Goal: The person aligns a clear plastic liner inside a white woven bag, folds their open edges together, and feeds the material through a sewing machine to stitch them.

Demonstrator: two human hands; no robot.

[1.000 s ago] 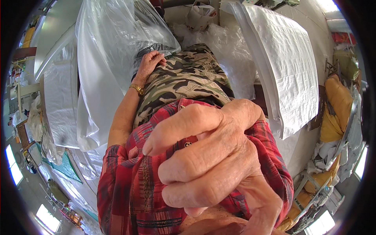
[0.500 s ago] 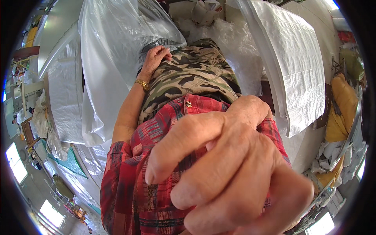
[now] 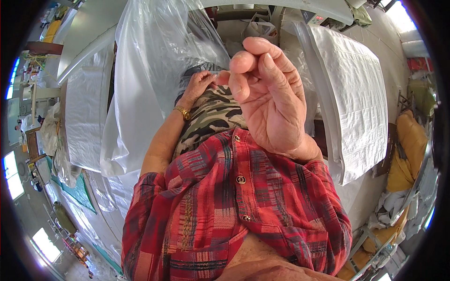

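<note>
1. Firstly, settle the grip. The left hand (image 3: 200,85), with a gold-coloured bracelet (image 3: 183,113) at its wrist, lies on the lap with its fingers bent onto the lower edge of the large clear, crinkled plastic bag (image 3: 154,70). Whether it actually pinches the film or only rests on it, I cannot tell. A firm pinch between thumb and fingertips would probably serve better than a flat touch, since thin film slips.
2. Next, bring in the free hand. The right hand (image 3: 269,93) is raised just beside and above the left, palm toward the face and fingers loosely half-curled, thumb close to the forefinger. Nothing shows in it. It seems best placed on the same plastic edge, just to the right of the left fingertips.
3. Mind where the bag lies. It rises beyond the left hand and drapes down to that hand's outer side, over the green-and-brown camouflage cloth (image 3: 211,117) on the lap.
4. Work close in, over the lap and beyond the red checked button shirt (image 3: 234,210), where both hands stay in sight.
5. Steer clear of snags. One white woven plastic sack (image 3: 351,93) lies well to the right of the right hand, another (image 3: 86,107) outside the left, behind the film.
</note>
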